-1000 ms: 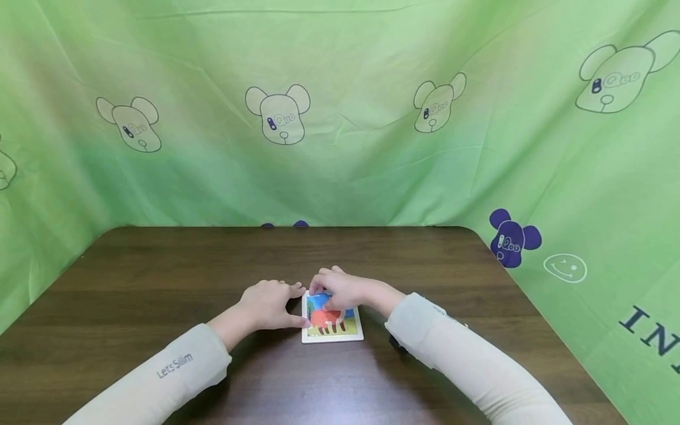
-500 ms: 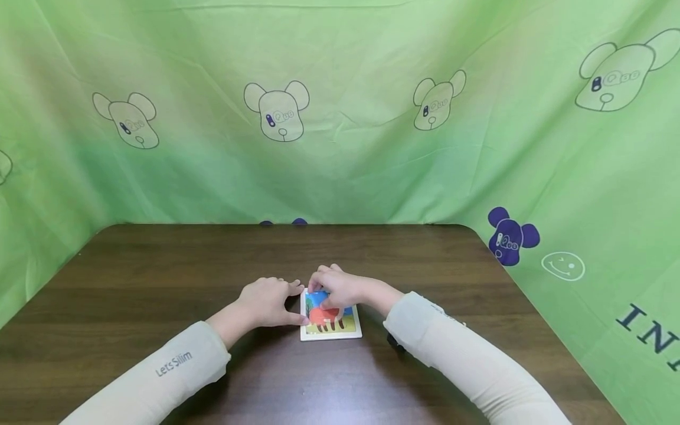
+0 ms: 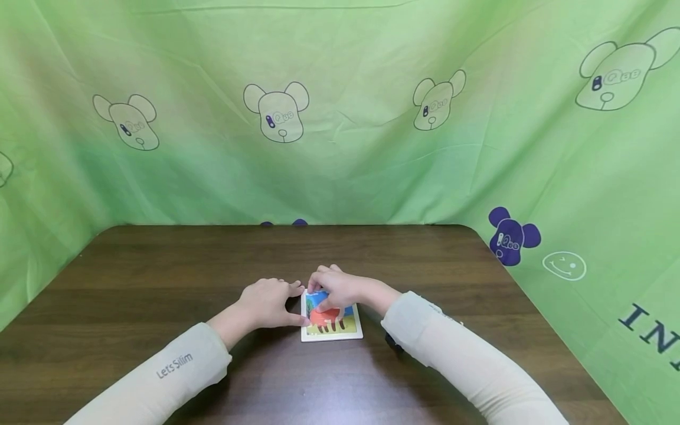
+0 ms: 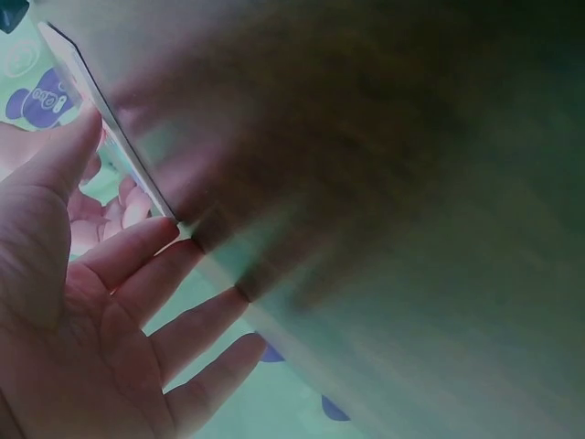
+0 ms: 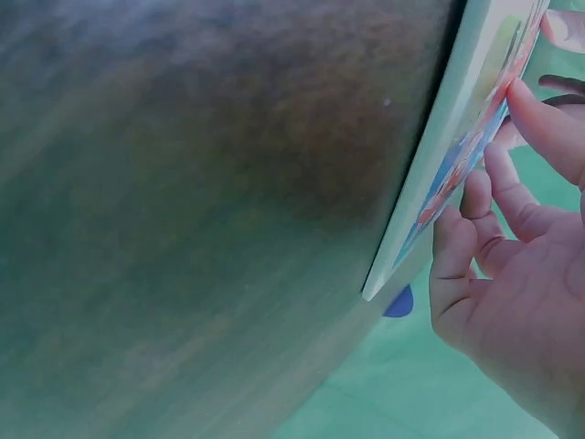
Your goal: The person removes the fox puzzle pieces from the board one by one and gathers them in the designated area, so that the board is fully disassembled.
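Observation:
A small square picture board (image 3: pixel 332 337) with a white frame lies flat on the table, and looks like a picture puzzle. Its picture has an orange-red animal with striped legs, blue sky and yellow ground. My left hand (image 3: pixel 265 303) is at the board's left side; its thumb touches the picture's left edge, and the straight fingers (image 4: pixel 208 329) reach the table and the frame's side. From the right, my right hand (image 3: pixel 340 289) lies over the upper part, thumb and bent fingertips (image 5: pixel 452 224) on or just above the picture. The hand hides the animal's upper part.
The brown wooden table (image 3: pixel 212 254) surrounds the board. A green curtain (image 3: pixel 340 165) with printed bear heads hangs behind and to the right. A small dark object (image 3: pixel 393 343) shows under the right sleeve.
My right thumb has slid a little left across the picture, toward the other fingers. The left hand and the board hold nearly still.

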The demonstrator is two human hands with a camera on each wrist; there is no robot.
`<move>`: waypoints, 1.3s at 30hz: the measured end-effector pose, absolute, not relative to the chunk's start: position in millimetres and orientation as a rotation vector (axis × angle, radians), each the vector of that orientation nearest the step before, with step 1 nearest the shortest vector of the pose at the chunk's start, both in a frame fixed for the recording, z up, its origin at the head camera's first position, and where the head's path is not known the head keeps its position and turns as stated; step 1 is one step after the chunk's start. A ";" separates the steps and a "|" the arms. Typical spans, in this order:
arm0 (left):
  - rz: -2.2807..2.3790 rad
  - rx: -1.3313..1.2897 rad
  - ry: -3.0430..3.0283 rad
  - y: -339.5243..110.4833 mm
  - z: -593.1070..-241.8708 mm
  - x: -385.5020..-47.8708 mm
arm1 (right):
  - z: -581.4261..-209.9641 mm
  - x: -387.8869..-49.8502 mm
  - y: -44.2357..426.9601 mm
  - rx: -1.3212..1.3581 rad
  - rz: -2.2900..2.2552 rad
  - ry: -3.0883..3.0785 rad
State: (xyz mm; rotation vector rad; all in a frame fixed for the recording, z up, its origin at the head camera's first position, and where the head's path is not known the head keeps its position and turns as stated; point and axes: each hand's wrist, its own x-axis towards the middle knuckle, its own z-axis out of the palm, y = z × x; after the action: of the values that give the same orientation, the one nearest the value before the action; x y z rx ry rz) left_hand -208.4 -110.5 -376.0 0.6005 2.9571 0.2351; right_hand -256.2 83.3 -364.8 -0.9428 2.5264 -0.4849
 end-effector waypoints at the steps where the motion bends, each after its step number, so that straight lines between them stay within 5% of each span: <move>1: 0.236 0.601 2.958 -110.6 -376.5 -208.5 | -364.8 -256.5 82.8 -0.933 -0.486 2.523; 39: 0.208 0.590 2.963 -111.0 -377.8 -209.3 | -366.3 -263.4 84.9 -1.070 -0.629 2.466</move>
State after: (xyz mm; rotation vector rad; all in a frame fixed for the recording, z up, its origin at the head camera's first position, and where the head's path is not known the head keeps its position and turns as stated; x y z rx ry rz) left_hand -209.3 -111.0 -377.8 0.5900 2.9629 0.2083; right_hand -263.4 84.9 -366.3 -1.0696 2.4658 -0.6293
